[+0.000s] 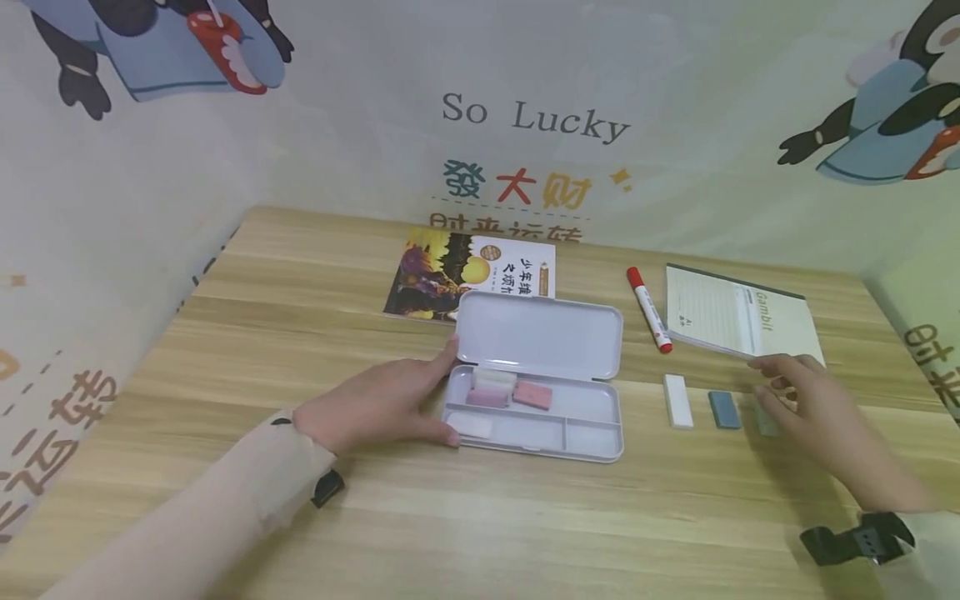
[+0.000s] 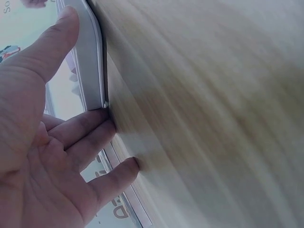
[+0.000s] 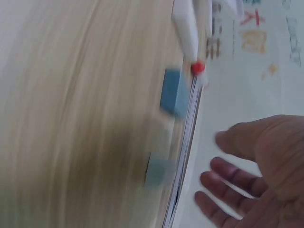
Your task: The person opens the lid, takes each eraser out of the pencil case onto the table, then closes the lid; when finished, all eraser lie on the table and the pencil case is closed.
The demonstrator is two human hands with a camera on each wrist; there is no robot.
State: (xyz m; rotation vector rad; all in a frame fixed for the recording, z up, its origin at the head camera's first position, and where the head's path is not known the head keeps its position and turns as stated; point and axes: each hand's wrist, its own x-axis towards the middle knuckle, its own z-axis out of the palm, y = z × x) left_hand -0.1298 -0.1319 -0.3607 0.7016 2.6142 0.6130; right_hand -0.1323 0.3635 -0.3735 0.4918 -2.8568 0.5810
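Spanning one end of the open pencil case (image 1: 538,335), the left hand (image 1: 378,404) grips it; the right hand (image 1: 821,421) hovers near a pale green eraser (image 1: 766,425), fingers loosely parted.

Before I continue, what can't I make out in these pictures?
Pale green eraser: head view, partly covered by the right grip.
Book: head view, part of its cover hidden by the case lid.
Notepad: head view, smallest print too small.
Blue eraser: right wrist view, surface blurred.

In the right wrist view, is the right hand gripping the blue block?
No, the blue block lies on the tabletop, with a clear gap between it and the right hand.
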